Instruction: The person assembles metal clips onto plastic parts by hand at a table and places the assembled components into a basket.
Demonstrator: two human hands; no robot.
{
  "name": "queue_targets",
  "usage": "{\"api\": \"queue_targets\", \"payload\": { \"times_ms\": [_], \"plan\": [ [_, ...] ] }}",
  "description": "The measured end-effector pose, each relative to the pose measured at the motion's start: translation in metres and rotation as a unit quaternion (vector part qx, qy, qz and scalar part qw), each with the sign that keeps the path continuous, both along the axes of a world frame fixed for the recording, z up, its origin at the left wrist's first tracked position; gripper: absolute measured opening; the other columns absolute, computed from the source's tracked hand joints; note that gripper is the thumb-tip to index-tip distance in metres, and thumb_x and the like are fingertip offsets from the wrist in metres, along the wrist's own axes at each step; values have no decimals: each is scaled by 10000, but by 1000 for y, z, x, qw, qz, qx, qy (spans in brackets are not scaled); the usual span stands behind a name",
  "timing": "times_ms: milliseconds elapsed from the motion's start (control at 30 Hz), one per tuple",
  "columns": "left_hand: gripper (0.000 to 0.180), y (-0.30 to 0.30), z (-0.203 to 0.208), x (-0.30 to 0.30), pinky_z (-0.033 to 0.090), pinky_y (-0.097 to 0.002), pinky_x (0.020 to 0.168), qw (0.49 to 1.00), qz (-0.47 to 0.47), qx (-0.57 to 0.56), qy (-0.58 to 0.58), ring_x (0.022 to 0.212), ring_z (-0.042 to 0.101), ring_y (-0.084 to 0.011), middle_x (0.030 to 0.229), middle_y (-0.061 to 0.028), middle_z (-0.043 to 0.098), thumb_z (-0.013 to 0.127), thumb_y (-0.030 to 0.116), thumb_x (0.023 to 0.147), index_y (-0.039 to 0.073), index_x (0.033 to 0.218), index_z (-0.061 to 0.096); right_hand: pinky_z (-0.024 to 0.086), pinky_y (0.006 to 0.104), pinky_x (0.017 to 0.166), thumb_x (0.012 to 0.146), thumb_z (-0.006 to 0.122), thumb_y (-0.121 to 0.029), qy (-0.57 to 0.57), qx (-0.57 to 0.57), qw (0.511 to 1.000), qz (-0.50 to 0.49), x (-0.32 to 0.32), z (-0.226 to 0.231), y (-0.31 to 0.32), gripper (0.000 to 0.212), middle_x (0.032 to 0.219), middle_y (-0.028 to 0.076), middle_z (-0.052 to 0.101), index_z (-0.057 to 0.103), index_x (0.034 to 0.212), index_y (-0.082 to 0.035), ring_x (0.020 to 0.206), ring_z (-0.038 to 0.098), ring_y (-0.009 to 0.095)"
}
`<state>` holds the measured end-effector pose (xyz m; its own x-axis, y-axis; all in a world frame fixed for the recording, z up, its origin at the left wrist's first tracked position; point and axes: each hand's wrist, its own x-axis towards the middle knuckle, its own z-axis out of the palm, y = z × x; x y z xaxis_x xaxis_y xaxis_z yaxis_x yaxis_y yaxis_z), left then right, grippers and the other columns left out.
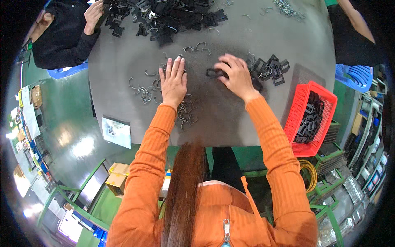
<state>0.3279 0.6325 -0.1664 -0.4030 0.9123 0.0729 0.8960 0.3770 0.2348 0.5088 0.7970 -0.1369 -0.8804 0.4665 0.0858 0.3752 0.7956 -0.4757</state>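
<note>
My left hand lies flat with its fingers stretched out, over bent metal wire hooks on the grey table. More wire hooks are scattered just below its wrist. My right hand has its fingers curled, with a black plastic buckle between thumb and fingertips. Beside that hand, to the right, is a small heap of black rectangular buckles, with a few hooks near it. Several loose wire hooks lie beyond and between my hands.
A red plastic basket of black buckles stands at the table's right edge. A big black pile of buckles covers the far side, and wire hooks lie far right. A clear bag is at near left. Two people sit across, left and right.
</note>
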Motion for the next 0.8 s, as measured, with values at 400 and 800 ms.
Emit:
{"api": "queue_targets", "payload": {
  "times_ms": [400, 800],
  "plan": [
    [335, 55, 37, 51, 369, -393, 955, 981, -16, 147, -129, 1132, 460, -270, 1171, -71, 544, 623, 101, 791, 106, 1125, 588, 463, 224, 715, 796, 721, -149, 68, -365, 839, -398, 85, 72, 12, 211, 801, 6, 655, 684, 936, 4, 751, 578, 75],
    [316, 98, 27, 135, 430, -380, 832, 979, -40, 103, -173, 995, 514, -275, 1064, -71, 568, 680, 218, 773, 99, 1054, 601, 460, 212, 635, 773, 736, -127, 195, -445, 776, -403, 149, 59, -1, 189, 761, 14, 661, 674, 897, 2, 687, 584, 65]
  ]
}}
